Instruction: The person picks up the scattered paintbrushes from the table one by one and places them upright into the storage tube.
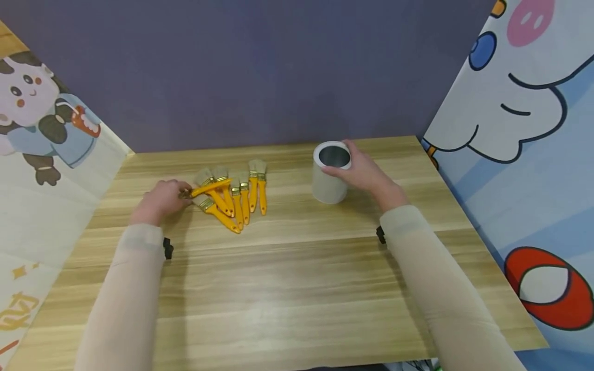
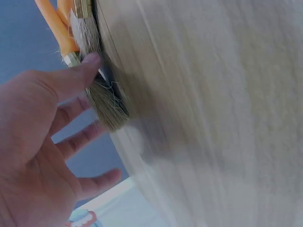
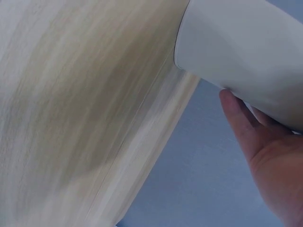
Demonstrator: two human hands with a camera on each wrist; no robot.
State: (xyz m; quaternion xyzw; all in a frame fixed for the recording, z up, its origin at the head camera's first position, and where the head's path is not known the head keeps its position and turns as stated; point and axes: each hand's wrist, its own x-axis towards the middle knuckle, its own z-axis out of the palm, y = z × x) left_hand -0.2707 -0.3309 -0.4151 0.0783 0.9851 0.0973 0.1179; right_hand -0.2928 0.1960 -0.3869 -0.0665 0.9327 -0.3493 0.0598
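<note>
Several paintbrushes (image 1: 224, 221) with yellow handles and pale bristles lie in a loose pile left of the table's middle. Across the top of the pile lies one paintbrush (image 1: 211, 187), its bristle end toward my left hand (image 1: 164, 201). In the left wrist view, thumb and forefinger pinch that brush near its bristles (image 2: 108, 108), while the other fingers are spread. To the right stands a white cylindrical cup (image 1: 328, 186), upright with its dark inside showing. My right hand (image 1: 366, 172) grips it near the rim, thumb in front and fingers behind; the far fingers are partly hidden.
The wooden table (image 1: 278, 299) reaches back to a plain dark wall (image 1: 260, 72). Panels with cartoon prints stand along the left (image 1: 46, 113) and right (image 1: 520, 123) sides. Wood surface lies between the brushes and the cup.
</note>
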